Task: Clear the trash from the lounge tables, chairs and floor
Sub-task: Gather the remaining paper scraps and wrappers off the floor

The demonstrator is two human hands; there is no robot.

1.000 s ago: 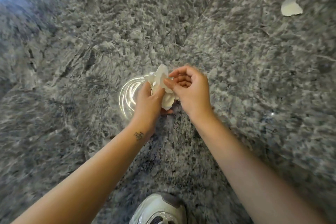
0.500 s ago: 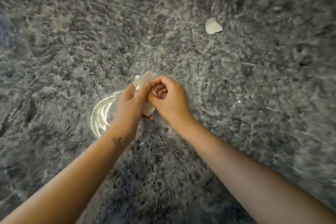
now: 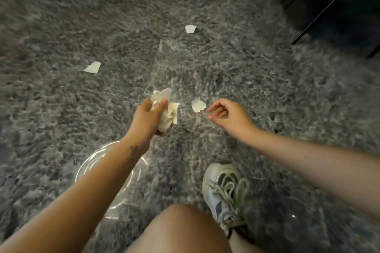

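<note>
Head view: I judge the floor part of the job partly done. My left hand (image 3: 148, 118) is clenched round a wad of paper (image 3: 169, 113), several torn pieces crumpled together, cream-white, creased and soft-edged, sticking out above and beside my fingers. So some trash is already gathered, but none of it has reached a bin in this shot.

My right hand (image 3: 228, 115) holds nothing I can make out. Its fingers are loosely curled, with the tips just beside a small scrap (image 3: 198, 105) that lies flat on the carpet (image 3: 267, 92) between my two hands.

Two more scraps are left. One (image 3: 93, 67) lies off to the left, well apart from my hands. The other (image 3: 190, 28) lies farther out, toward the dark chair legs (image 3: 312, 21) in the top right corner. All three are thin, flat and ragged-edged, pale against the carpet's shaggy, mottled grey pile.

Under my left forearm there is a clear plastic container (image 3: 90, 165), round and glossy with ringed glints. I cannot tell whether it is a cup or a lid, and it is probably trash too. My white laced shoe (image 3: 224, 189) is planted near the bottom edge. No tables or chair seats are in view, so I cannot judge them.
</note>
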